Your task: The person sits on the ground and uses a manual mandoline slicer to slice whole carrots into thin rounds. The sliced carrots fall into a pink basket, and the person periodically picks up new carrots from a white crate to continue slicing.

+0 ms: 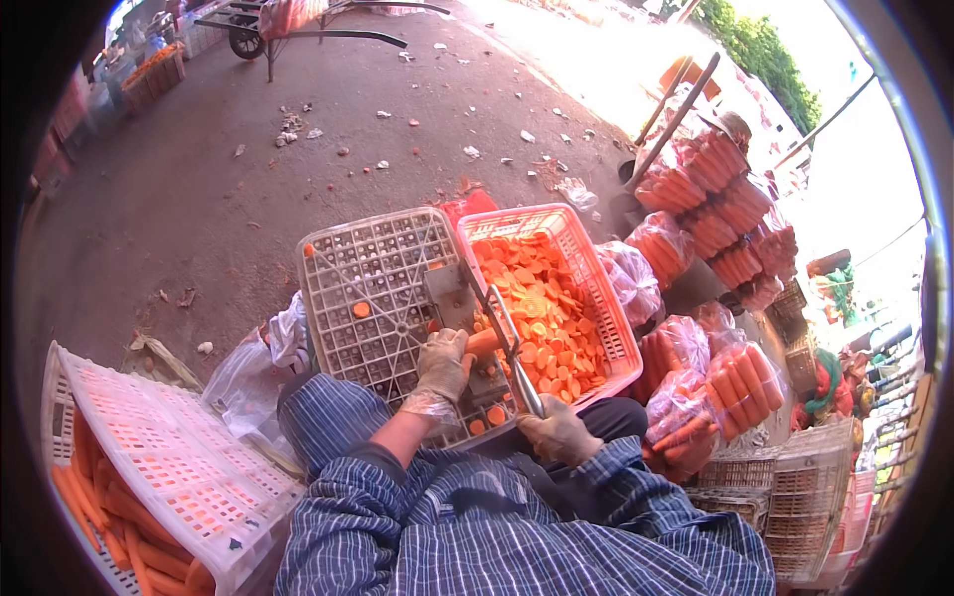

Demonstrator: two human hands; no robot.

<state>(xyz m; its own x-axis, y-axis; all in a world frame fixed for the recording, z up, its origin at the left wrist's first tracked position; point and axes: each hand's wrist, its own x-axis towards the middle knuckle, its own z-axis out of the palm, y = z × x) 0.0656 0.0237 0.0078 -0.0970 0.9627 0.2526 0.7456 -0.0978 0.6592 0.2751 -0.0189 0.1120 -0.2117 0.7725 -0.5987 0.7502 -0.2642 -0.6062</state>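
My gloved left hand (pixel 441 366) grips a carrot (pixel 484 341), its far end at the lever slicer (pixel 453 294). That slicer sits on an upturned plastic crate (pixel 365 257), along its right side. With my gloved right hand (pixel 559 430) I hold the metal lever handle (pixel 526 384), just right of the carrot. Beyond the blade, a pink plastic crate (pixel 622 331) holds a heap of round carrot slices (pixel 540 309). A few loose slices (pixel 361 310) lie on the upturned crate, some near the slicer's base.
A tilted pink crate (pixel 171 439) with whole carrots (pixel 141 529) stands at my left. Bagged carrots (pixel 715 201) are stacked on the right, with a long wooden handle (pixel 674 123) leaning there. Stacked crates (pixel 805 499) sit at lower right. A wheelbarrow (pixel 276 33) stands far off.
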